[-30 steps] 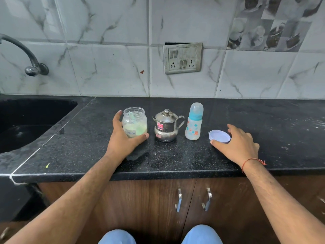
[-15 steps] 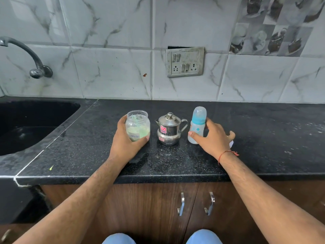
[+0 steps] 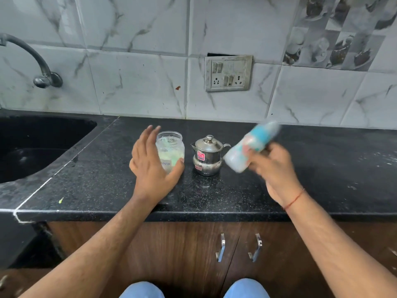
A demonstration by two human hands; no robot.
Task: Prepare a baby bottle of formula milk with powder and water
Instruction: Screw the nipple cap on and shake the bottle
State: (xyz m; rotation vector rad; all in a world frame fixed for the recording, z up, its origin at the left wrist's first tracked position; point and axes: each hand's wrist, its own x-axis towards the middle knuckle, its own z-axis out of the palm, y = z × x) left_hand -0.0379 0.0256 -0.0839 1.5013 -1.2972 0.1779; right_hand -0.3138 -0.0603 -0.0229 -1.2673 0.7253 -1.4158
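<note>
Above the black counter (image 3: 300,190), tilted baby bottle (image 3: 249,147) gripped in right hand (image 3: 272,166); left hand (image 3: 150,166), fingers loose, beside powder jar (image 3: 170,150).

Soft, even light falls across a kitchen counter (image 3: 214,196), with only faint shadows. Motion blur smears the baby bottle (image 3: 249,147) and right hand (image 3: 272,168); wide-angle distortion bends the frame's edges.

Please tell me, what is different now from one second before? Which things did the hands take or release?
The right hand left the lid, moved left, gripped the baby bottle and lifted it off the counter, tilted. The left hand loosened: its fingers now stand straight beside the jar, the thumb still touching it. The jar and steel pot stayed in place.
</note>
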